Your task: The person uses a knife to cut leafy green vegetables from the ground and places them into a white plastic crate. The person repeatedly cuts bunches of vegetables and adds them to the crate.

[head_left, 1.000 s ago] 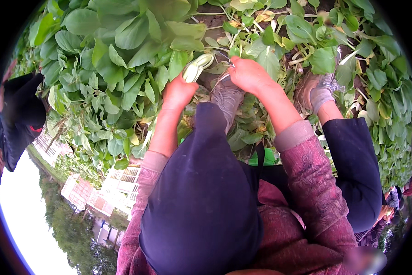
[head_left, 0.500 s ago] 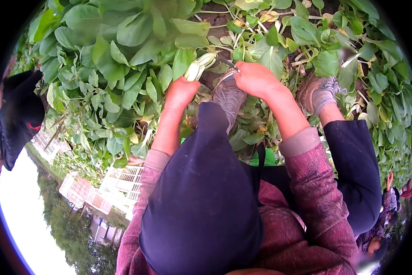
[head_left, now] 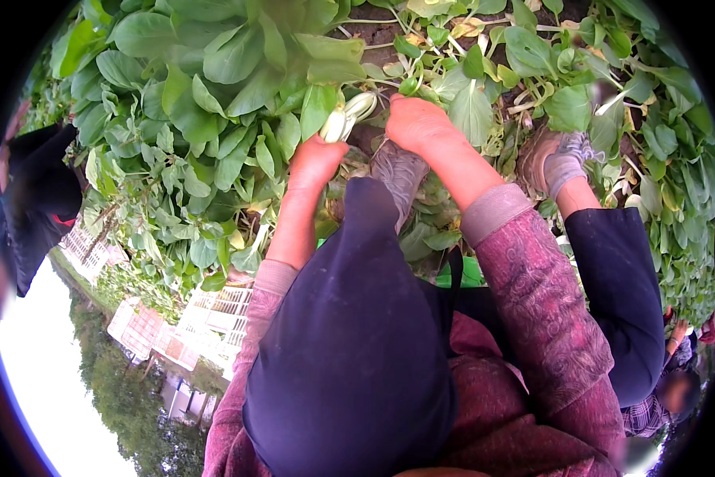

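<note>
My left hand (head_left: 317, 161) is closed around the pale, thick stalks of a bok choy (head_left: 338, 126). The plant lies tilted, its whitish base toward my right hand and green leaves beyond my fingers. Close to that base, my right hand (head_left: 415, 125) is a closed fist, knuckles up. A thin dark knife blade showed from this fist half a second ago; now the hand covers it almost fully. Whether the blade touches the bok choy, I cannot tell. Just below both hands is my left shoe (head_left: 399, 176), among leaves.
Dense leafy greens (head_left: 190, 103) grow on the left; cut leaves and yellowed stalks (head_left: 461, 36) litter the soil ahead. My right shoe (head_left: 542, 159) stands among leaves. Pale crates (head_left: 214, 318) are at lower left. Another person in dark clothes (head_left: 43, 199) is at far left, others at lower right.
My right hand has moved left and slightly up, closer to the bok choy's base, and the knife blade has gone from sight. My left hand keeps its grip in nearly the same place.
</note>
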A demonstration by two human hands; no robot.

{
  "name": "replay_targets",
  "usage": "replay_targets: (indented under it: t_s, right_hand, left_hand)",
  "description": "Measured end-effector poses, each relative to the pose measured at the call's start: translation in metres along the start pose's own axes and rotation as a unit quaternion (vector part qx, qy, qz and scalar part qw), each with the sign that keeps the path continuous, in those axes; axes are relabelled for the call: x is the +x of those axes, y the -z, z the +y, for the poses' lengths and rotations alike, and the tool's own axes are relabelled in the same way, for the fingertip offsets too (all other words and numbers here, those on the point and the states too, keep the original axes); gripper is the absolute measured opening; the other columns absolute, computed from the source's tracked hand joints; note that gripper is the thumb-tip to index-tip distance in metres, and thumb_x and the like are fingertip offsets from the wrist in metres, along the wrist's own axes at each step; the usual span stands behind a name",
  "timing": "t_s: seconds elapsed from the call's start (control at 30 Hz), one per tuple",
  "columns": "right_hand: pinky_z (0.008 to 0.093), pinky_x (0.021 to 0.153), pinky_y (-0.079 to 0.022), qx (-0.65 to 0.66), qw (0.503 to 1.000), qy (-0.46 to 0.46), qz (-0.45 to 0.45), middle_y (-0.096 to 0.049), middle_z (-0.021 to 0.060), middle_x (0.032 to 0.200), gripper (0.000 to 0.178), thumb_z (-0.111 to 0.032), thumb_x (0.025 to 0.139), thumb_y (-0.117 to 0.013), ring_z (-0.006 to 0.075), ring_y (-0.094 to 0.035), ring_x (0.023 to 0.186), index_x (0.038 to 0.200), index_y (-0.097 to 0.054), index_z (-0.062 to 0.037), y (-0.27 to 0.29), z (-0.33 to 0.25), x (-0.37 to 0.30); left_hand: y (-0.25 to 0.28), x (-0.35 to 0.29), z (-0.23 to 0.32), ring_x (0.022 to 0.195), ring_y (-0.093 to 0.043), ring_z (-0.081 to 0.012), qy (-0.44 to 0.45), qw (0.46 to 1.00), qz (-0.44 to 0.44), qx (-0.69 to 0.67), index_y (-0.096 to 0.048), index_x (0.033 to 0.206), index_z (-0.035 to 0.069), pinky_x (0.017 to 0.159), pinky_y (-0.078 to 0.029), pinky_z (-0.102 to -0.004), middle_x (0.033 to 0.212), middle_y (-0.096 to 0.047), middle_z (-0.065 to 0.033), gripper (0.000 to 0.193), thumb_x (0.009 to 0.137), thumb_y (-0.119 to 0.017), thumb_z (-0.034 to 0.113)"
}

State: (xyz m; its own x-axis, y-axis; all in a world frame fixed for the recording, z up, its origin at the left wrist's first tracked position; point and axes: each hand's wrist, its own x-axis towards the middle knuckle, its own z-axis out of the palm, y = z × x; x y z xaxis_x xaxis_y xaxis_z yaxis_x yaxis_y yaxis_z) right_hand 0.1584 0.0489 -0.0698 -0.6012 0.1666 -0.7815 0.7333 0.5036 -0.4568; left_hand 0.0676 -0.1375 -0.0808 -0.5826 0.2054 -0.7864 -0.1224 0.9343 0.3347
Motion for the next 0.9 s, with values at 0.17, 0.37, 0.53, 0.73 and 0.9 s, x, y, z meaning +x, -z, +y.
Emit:
replay_targets:
  t_s: [0.17,0.37,0.53,0.73,0.9]
  right_hand:
    - [0.0402,0.081,-0.049,0.028,0.999,-0.008,-0.027,-0.065,0.0194,0.102,0.033,-0.017,0.082,-0.048,0.0323,-0.063,0.094,0.108,-0.058,0.0009,-0.008,0.021,-0.008]
    - [0.0263,0.045,-0.043,0.572,0.820,-0.025,0.026,-0.059,0.0056,0.073,0.034,-0.027,0.085,-0.064,0.0119,-0.051,0.050,0.103,-0.058,0.0008,-0.027,0.021,-0.026]
    - [0.0198,0.036,-0.034,0.767,0.634,0.035,0.093,-0.056,-0.0018,0.068,0.033,-0.012,0.077,-0.075,0.0035,-0.044,0.045,0.102,-0.058,0.0002,-0.012,0.009,-0.041]
    - [0.0191,0.038,-0.033,0.643,0.746,0.101,0.138,-0.057,-0.0004,0.067,0.029,-0.010,0.076,-0.074,0.0031,-0.042,0.043,0.100,-0.061,0.0005,0.036,0.026,-0.061]
    - [0.0190,0.039,-0.032,0.687,0.689,0.179,0.146,-0.054,-0.0013,0.064,0.028,-0.008,0.078,-0.071,0.0036,-0.042,0.043,0.102,-0.059,0.0001,0.040,-0.005,-0.071]
  left_hand:
    - [0.013,-0.009,-0.001,0.081,-0.062,-0.0189,0.051,0.998,-0.022,-0.011,-0.065,0.086,0.001,0.078,-0.046,-0.0304,0.078,-0.067,-0.0092,0.036,0.066,-0.064,0.030]
    - [0.026,-0.044,0.030,0.075,-0.061,-0.0146,-0.042,0.958,-0.110,-0.263,-0.067,0.089,-0.001,0.070,-0.047,-0.0269,0.082,-0.068,-0.0063,0.024,0.067,-0.062,0.009]
    - [0.037,-0.066,0.067,0.075,-0.064,-0.0196,-0.058,0.928,-0.171,-0.327,-0.052,0.120,-0.007,0.064,-0.051,-0.0285,0.091,-0.067,-0.0158,0.053,0.068,-0.059,-0.006]
    - [0.045,-0.080,0.113,0.092,-0.065,-0.0233,-0.205,0.880,-0.144,-0.404,-0.050,0.124,-0.006,0.080,-0.052,-0.0314,0.106,-0.064,-0.0153,0.056,0.070,-0.064,-0.008]
    - [0.023,-0.068,0.130,0.098,-0.058,-0.0140,-0.224,0.895,-0.155,-0.352,-0.052,0.123,-0.001,0.090,-0.047,-0.0304,0.106,-0.062,-0.0038,0.066,0.062,-0.076,-0.008]
